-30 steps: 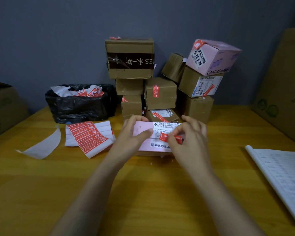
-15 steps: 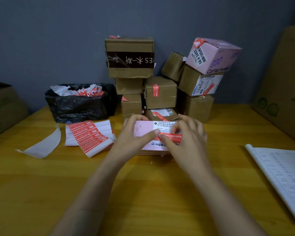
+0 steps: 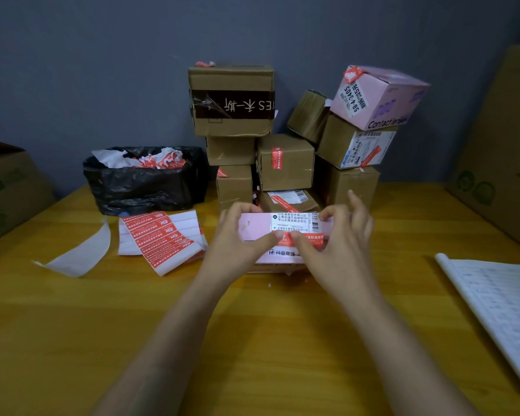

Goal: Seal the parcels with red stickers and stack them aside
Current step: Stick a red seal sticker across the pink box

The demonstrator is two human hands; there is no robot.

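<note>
A flat pink parcel (image 3: 255,225) with a white address label lies on the wooden table (image 3: 72,331) in front of the stack. A red sticker (image 3: 311,237) runs along its near edge. My left hand (image 3: 237,241) grips the parcel's left side, fingers over the top and thumb pressing on the sticker. My right hand (image 3: 339,244) holds the right side, its thumb beside the left thumb on the sticker and its index finger curled over the far edge. Behind stands the stack of brown sealed parcels (image 3: 285,163) with a pink box (image 3: 379,97) on top.
A sheet of red stickers (image 3: 159,238) and a peeled backing strip (image 3: 78,256) lie to the left. A black bin bag (image 3: 141,184) full of scraps sits behind them. An open notebook (image 3: 499,298) lies at right. Large cartons stand at the left (image 3: 9,187) and right (image 3: 499,151) edges.
My right hand has laid the red sticker flat along the parcel's near edge. Both thumbs have come together on it, and the right fingers have spread upward.
</note>
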